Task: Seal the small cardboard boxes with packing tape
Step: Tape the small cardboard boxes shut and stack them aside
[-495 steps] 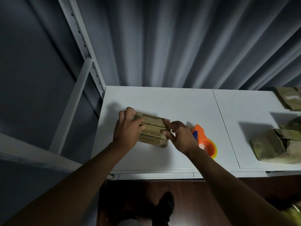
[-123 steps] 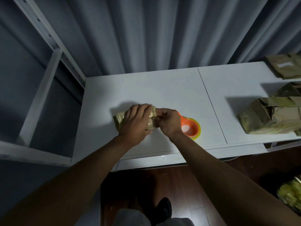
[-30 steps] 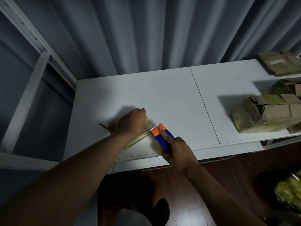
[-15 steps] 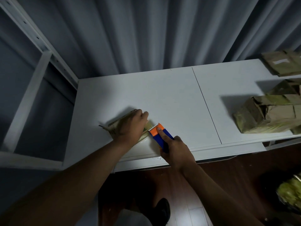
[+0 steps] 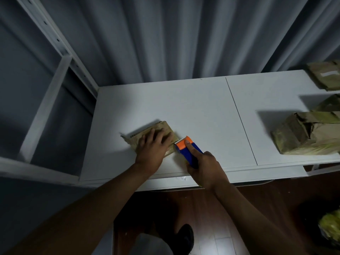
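A box (image 5: pixel 166 130) near the table's (image 5: pixel 202 107) front edge was pressed flat under the left hand (image 5: pixel 153 147) — fingers straight. The dispenser (image 5: pixel 186 147) — serrated end touching the box — was gripped by the right hand (image 5: pixel 206 167).

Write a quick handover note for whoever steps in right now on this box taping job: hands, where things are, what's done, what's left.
Left hand: flat, fingers spread, pressing on the small cardboard box near the front of the white table.
Right hand: grips the orange and blue tape dispenser, forefinger along its top, its toothed edge at the box's right end.
Done: this box lies closed under the palm; how far the tape runs I cannot tell.
Left: cut the tape at the box's right end, smooth it down, then see to the pile of boxes at the table's right end; at least one looks torn open.
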